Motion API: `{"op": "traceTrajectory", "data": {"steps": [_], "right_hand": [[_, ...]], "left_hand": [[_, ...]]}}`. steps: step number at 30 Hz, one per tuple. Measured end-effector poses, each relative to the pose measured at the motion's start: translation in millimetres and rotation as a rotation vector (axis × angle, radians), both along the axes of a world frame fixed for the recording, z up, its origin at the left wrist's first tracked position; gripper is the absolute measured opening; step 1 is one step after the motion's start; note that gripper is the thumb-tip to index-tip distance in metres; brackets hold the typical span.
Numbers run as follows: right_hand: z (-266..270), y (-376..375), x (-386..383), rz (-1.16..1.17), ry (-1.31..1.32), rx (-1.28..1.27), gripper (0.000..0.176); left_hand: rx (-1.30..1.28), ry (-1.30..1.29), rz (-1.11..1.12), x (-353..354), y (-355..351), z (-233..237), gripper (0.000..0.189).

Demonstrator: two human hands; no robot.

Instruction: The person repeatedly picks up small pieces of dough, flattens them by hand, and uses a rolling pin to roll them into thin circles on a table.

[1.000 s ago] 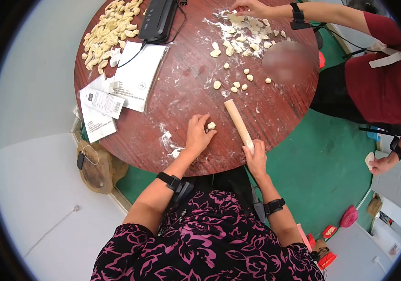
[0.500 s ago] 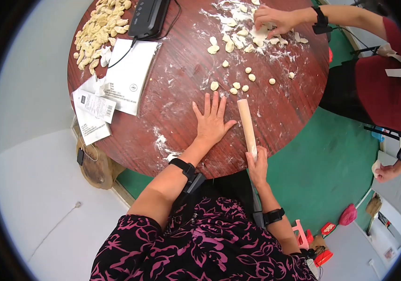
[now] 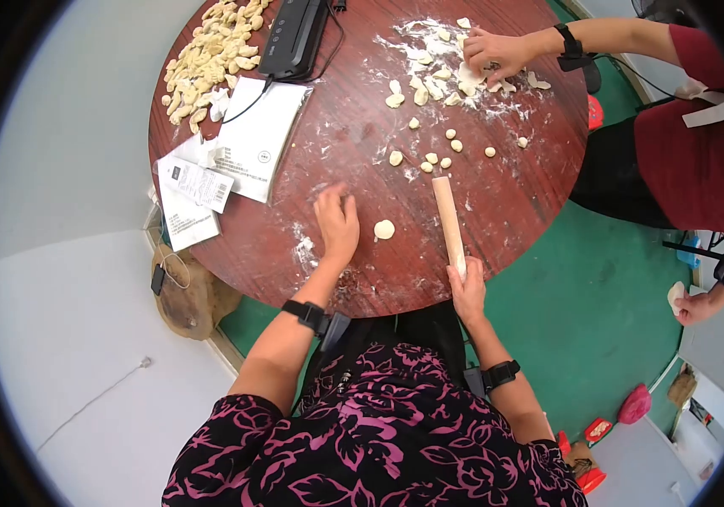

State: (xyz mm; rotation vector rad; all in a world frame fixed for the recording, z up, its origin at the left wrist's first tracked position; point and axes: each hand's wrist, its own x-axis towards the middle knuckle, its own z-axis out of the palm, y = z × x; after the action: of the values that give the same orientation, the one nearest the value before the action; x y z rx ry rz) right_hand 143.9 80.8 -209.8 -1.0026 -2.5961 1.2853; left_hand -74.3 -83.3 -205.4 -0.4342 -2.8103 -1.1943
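Observation:
My right hand (image 3: 467, 289) is closed around the near end of a wooden rolling pin (image 3: 448, 221), whose far end points away from me over the table. My left hand (image 3: 338, 226) is above the floury tabletop, holding nothing; its fingers are apart, loosely bent and a little blurred. A flattened round of dough (image 3: 385, 230) lies between that hand and the pin. Beyond the pin's far end sit several small dough balls (image 3: 432, 158). Across the table, another person's hand (image 3: 497, 55) touches a flat dough piece (image 3: 468, 81) among floured dough pieces (image 3: 420, 95).
At the far left of the round red-brown table (image 3: 311, 287) are a heap of shaped dough pieces (image 3: 210, 59), a black device (image 3: 294, 38) with a cable, and white packets (image 3: 248, 144). Another person stands right, that person's lower hand (image 3: 700, 306) holding a pale piece.
My left hand has lifted from its flat, spread position and moved left, uncovering the flattened dough round. The rolling pin stays in my right hand. The view has shifted slightly.

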Motion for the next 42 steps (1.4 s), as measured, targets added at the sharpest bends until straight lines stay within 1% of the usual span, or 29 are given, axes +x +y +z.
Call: {"op": "traceTrajectory", "data": {"steps": [2,3,6,8,10,11,14,17,20,21,24,26,27,30,33,36,37,39,40,42], "right_hand": [[-2,-2,1,-0.006,0.013,0.017,0.038],[-1,-3,1,-0.011,0.014,0.024,0.038],[2,-5,0,-0.028,0.032,0.045,0.037],[4,-6,0,-0.050,0.057,0.054,0.037],[-2,-8,1,-0.063,0.073,0.079,0.038],[0,-5,1,-0.066,0.057,0.082,0.039],[2,-8,-1,-0.062,0.029,0.060,0.040],[1,-6,1,-0.057,0.035,0.055,0.039],[0,-7,1,-0.055,0.045,0.071,0.038],[-1,-5,0,-0.048,0.041,0.073,0.038],[1,-7,0,-0.048,0.045,0.071,0.036],[-4,-5,0,-0.027,0.062,0.109,0.036],[-1,-5,-1,-0.040,0.017,0.070,0.037],[-3,-3,-1,-0.034,-0.003,0.061,0.038],[1,-4,-1,-0.035,-0.013,0.051,0.038],[-2,-3,0,-0.030,-0.008,0.049,0.037],[-4,-2,1,-0.026,0.019,0.073,0.037],[-12,-2,2,-0.010,0.054,0.086,0.036],[-2,-4,-2,-0.040,0.017,0.033,0.036],[-9,-3,-1,-0.056,-0.027,-0.028,0.038]], "left_hand": [[-0.224,-0.128,-0.196,12,-10,17,0.036],[-0.220,-0.029,-0.235,20,-9,14,0.030],[-0.227,0.044,-0.303,33,2,5,0.020],[-0.200,-0.031,-0.234,36,4,-3,0.017],[-0.202,-0.084,-0.250,35,8,12,0.017],[-0.232,-0.207,-0.291,33,11,19,0.017],[-0.063,-0.567,-0.184,32,18,43,0.014],[-0.051,0.003,-0.241,19,18,36,0.011],[-0.161,0.286,-0.301,11,14,33,0.011],[-0.126,0.387,-0.398,11,11,26,0.016],[-0.153,0.325,-0.597,39,-7,6,0.022],[-0.181,0.330,-0.598,56,-24,7,0.032],[-0.182,0.340,-0.602,60,-30,7,0.037],[-0.289,0.189,-0.572,65,-48,11,0.060],[-0.424,0.076,-0.647,64,-42,9,0.077],[-0.466,0.003,-0.740,62,-27,13,0.088],[-0.484,0.033,-0.739,62,-24,6,0.093],[-0.498,0.047,-0.721,60,-19,-1,0.092],[-0.508,0.046,-0.711,63,-20,-4,0.092],[-0.525,0.058,-0.681,66,-18,-6,0.093]]}}
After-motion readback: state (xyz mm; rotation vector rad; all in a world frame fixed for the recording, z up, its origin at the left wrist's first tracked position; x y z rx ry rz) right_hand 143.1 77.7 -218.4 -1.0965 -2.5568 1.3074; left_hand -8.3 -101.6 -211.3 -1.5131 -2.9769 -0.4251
